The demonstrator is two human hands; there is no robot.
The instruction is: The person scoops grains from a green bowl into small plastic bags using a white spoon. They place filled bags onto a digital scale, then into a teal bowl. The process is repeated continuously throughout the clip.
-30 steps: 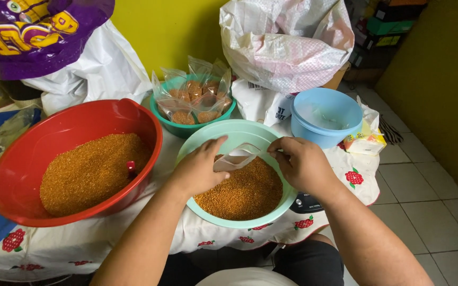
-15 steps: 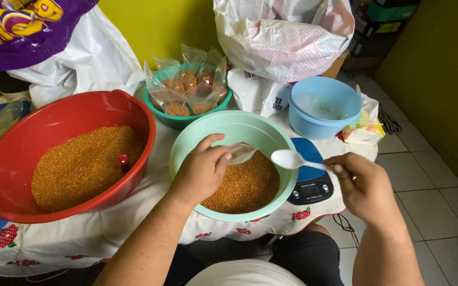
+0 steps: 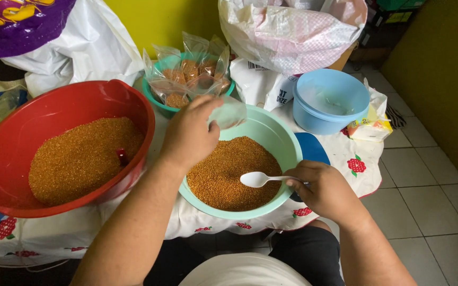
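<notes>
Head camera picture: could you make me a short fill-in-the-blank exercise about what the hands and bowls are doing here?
1. The right hand holds a white ____ over the grain in the green bowl.
2. The left hand holds a small clear plastic ____.
3. The biggest bowl, also holding grain, is coloured ____.
4. The lidded tub beyond the green bowl is coloured ____.

Missing words: spoon; bag; red; blue

Head-worn view, close, steeply downward

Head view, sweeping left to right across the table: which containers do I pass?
Red bowl of orange grain → small teal bowl of filled packets → mint-green bowl under both hands → light blue tub.
</notes>
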